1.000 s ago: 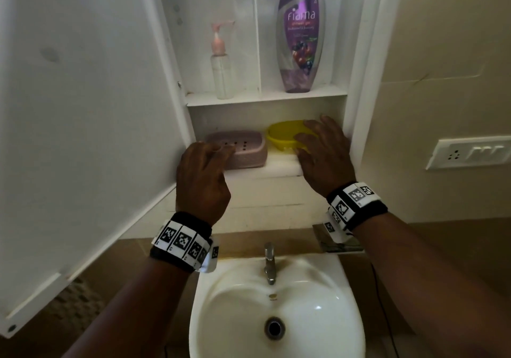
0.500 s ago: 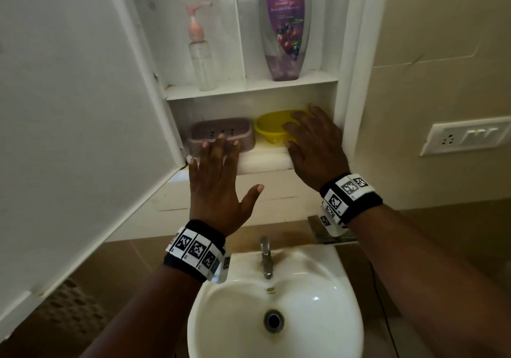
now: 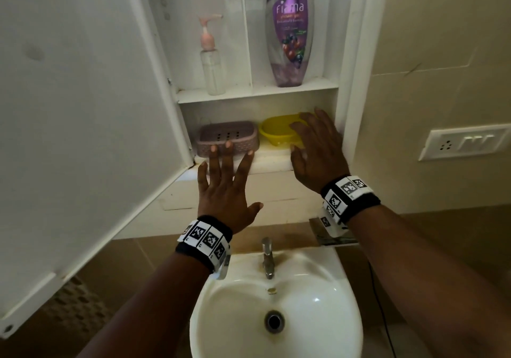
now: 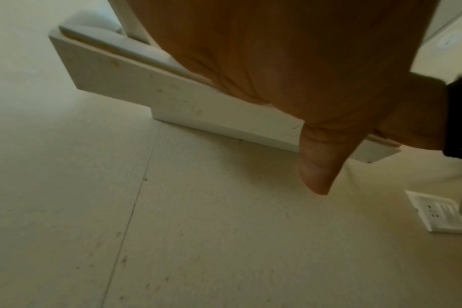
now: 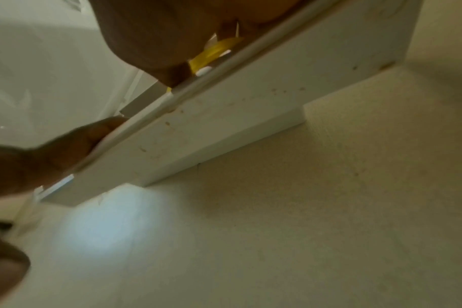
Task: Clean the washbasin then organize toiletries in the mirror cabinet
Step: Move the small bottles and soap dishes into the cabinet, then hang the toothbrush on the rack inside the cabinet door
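The mirror cabinet stands open above the white washbasin. On its lower shelf a pink soap dish sits left of a yellow soap dish. My left hand is spread flat below the shelf, its straight fingertips touching the pink dish's front. My right hand lies over the yellow dish's right side with fingers extended, thumb at the shelf edge. The right wrist view shows the yellow dish under my palm. In the left wrist view my left hand is open, thumb pointing down.
On the upper shelf a clear pump bottle stands left of a divider and a purple body wash bottle right of it. The cabinet door hangs open at left. A tap rises behind the basin. A wall socket is at right.
My left hand has drawn back from the pink dish and straightened its fingers, so only the tips touch it. The right hand has stayed on the yellow dish.
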A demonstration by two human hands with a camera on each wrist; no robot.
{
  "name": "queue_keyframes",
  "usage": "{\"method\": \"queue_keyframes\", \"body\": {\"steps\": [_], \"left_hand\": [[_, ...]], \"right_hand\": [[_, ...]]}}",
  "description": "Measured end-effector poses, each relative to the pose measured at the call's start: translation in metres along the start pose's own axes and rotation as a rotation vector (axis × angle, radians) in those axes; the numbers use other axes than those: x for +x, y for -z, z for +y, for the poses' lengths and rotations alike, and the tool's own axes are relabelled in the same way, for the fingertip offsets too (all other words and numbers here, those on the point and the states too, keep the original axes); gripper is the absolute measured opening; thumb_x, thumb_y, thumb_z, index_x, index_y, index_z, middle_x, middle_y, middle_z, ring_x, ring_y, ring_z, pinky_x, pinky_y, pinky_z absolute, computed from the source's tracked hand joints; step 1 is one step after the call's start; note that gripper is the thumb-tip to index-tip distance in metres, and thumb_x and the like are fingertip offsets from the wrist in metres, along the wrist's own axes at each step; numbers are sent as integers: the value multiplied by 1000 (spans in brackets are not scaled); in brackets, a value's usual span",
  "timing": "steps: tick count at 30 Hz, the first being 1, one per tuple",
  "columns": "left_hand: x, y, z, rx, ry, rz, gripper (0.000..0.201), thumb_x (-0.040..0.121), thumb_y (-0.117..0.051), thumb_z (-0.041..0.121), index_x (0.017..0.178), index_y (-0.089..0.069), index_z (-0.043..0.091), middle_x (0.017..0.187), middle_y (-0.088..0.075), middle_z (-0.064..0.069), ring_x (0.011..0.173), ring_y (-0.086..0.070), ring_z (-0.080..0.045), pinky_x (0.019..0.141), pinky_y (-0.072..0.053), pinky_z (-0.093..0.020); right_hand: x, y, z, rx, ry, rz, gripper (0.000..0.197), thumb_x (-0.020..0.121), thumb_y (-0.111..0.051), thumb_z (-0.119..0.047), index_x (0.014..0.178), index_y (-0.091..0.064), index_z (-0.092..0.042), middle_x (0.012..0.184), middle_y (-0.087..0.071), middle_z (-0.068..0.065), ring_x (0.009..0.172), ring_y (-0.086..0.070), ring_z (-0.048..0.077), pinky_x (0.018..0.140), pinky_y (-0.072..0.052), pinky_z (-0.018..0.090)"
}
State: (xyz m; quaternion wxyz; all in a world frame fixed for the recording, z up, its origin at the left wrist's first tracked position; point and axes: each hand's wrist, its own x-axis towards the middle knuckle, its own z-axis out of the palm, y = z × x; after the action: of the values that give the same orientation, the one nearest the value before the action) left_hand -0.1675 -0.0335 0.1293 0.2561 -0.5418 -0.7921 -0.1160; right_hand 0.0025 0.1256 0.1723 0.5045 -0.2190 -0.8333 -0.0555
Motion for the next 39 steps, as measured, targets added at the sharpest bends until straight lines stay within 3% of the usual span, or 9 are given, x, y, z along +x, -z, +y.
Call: {"method": "queue_keyframes", "body": {"steps": [2, 3, 7, 12, 15, 19, 22, 32, 39], "left_hand": [[-6, 2, 0, 29, 8, -31, 128, 70, -67, 76, 161, 10, 30, 165, 29, -16, 152, 25, -40, 123, -4, -61], [-60, 29, 8, 107, 112, -56, 128, 70, -67, 76, 161, 10, 30, 164, 31, -16, 152, 26, -39, 123, -4, -60], [-45, 31, -10, 42, -5, -77, 121, 76, -66, 73, 161, 10, 31, 165, 30, -14, 154, 21, -37, 125, -2, -56], [-65, 33, -18, -211, -82, -61, 77, 86, -69, 55, 153, -38, 36, 171, 0, -3, 158, 5, -28, 125, -14, -55], [-137, 28, -40, -246, 80, -104, 51, 86, -67, 56, 132, -64, 34, 167, -23, 0, 158, -7, -27, 123, -24, -55], [-227, 45, -70, -246, 272, -79, 41, 84, -56, 57, 108, -77, 31, 152, -51, -1, 152, -28, -29, 123, -25, -47], [-291, 63, -102, -208, 359, 0, 28, 87, -62, 48, 98, -80, 29, 136, -65, 0, 144, -43, -27, 121, -31, -52], [-455, 169, -205, -128, 734, 162, 21, 82, -63, 34, 91, -79, 24, 134, -65, 2, 143, -42, -25, 115, -38, -49], [-569, 231, -284, -58, 938, 248, 13, 85, -69, 24, 95, -77, 24, 129, -67, 3, 138, -45, -23, 116, -36, -40]], "right_hand": [[-2, 5, -3, 185, -36, 96, 50, 81, -70, -21, 126, -56, -8, 148, -43, 21, 144, -31, 39, 117, -28, 52], [-25, 21, -32, 355, -2, 80, 50, 79, -74, -21, 124, -57, -6, 147, -41, 23, 143, -31, 39, 118, -27, 49], [-54, 13, -62, 395, -117, 110, 53, 73, -78, -27, 120, -58, -13, 148, -38, 22, 143, -30, 37, 115, -27, 45], [-96, -6, -100, 489, -161, 17, 58, 67, -80, -27, 120, -61, -15, 149, -39, 12, 139, -34, 32, 103, -37, 51], [-130, -23, -134, 606, -111, -149, 53, 70, -76, -32, 119, -59, -19, 145, -43, 8, 137, -35, 27, 99, -39, 50], [-157, -40, -194, 729, 31, -317, 52, 77, -73, -47, 120, -57, -23, 139, -49, 6, 133, -40, 29, 100, -39, 50], [-171, -48, -256, 819, 135, -441, 56, 75, -78, -50, 121, -59, -24, 137, -51, 3, 133, -40, 28, 100, -39, 51], [-190, -55, -503, 1070, 357, -541, 39, 79, -63, -45, 115, -59, -30, 130, -58, -5, 129, -45, 26, 97, -41, 58], [-214, -56, -673, 1210, 410, -626, 40, 78, -66, -45, 114, -62, -28, 126, -58, -10, 125, -47, 22, 98, -42, 54]]}}
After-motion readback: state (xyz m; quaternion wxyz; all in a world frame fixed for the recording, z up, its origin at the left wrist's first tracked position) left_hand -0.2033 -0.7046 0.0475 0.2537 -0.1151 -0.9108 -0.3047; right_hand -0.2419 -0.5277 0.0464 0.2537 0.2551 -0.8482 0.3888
